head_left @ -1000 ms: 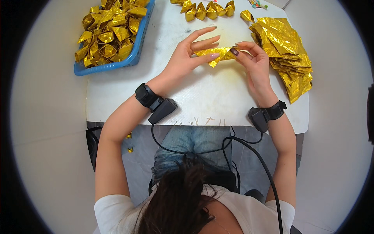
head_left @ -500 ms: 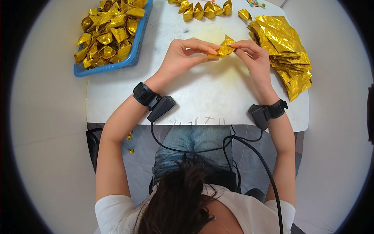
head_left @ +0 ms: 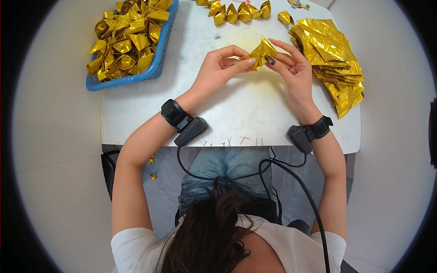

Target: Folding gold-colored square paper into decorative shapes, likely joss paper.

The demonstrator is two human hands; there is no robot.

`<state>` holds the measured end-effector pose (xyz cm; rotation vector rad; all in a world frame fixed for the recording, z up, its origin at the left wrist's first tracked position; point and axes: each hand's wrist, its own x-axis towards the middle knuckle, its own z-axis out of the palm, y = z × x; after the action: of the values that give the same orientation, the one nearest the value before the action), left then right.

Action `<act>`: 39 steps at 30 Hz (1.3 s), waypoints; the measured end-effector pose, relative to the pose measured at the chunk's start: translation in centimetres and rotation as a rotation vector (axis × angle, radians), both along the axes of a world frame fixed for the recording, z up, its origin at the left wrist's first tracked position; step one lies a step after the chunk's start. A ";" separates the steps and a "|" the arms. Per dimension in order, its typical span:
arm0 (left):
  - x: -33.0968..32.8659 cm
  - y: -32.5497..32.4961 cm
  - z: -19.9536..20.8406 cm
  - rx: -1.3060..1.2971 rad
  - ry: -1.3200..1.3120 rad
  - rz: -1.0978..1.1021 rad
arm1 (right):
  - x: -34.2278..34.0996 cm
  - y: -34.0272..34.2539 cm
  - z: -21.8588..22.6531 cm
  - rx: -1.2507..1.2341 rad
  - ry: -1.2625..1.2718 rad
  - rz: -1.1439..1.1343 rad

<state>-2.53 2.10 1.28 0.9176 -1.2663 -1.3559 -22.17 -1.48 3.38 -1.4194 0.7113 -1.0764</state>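
Note:
Between my two hands, above the middle of the white table [head_left: 214,104], is a folded gold foil paper ingot [head_left: 261,52] with a pointed top. My left hand [head_left: 225,66] pinches its left side between thumb and fingers. On the other side, my right hand [head_left: 291,61] grips it, the thumb pressed on the front face and the index finger raised near the tip. A stack of gold foil sheets [head_left: 327,50] lies to the right of my right hand. Farther back stands a row of finished gold foil ingots [head_left: 244,12].
A blue basket [head_left: 157,68] heaped with gold foil ingots stands at the back left. One lone ingot [head_left: 286,17] and a small colourful item [head_left: 298,4] lie at the back right. Black cables [head_left: 296,170] hang from my wrist devices over the table's front edge.
The foil ingot has been turned to stand taller, its point upward. My right thumb has moved onto its front and the index finger has lifted; my left hand has shifted slightly right.

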 end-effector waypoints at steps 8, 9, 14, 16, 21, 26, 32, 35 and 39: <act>-0.5 0.3 0.4 0.044 0.087 0.054 | 0.2 0.1 -0.3 0.049 -0.071 0.019; -0.6 0.3 0.4 0.044 0.087 0.054 | 0.3 0.1 -0.3 0.048 -0.071 0.019; -0.9 0.9 0.8 -0.029 0.169 0.089 | 0.2 0.0 -0.8 0.082 -0.093 -0.001; -0.8 0.8 0.8 -0.087 0.065 0.083 | 0.2 0.2 -0.3 0.080 -0.091 -0.009; -0.6 0.8 0.6 -0.079 -0.095 0.046 | 0.1 0.2 -0.3 0.075 -0.078 -0.029; -0.4 0.4 -0.1 0.042 0.026 0.076 | 0.6 0.7 -0.4 0.045 -0.110 -0.033; -0.6 0.4 0.0 -0.067 0.010 0.159 | 0.7 0.9 -0.1 0.082 -0.097 -0.005; -0.9 0.4 0.4 -0.105 0.003 0.190 | 0.8 0.8 -0.3 0.118 -0.049 -0.081; -0.7 0.5 0.7 -0.149 -0.037 0.194 | 0.6 0.7 -0.6 0.144 0.018 -0.124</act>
<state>-3.24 2.55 1.96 0.9390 -1.2535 -1.0835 -21.53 -0.78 2.82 -1.2768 0.8817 -1.0871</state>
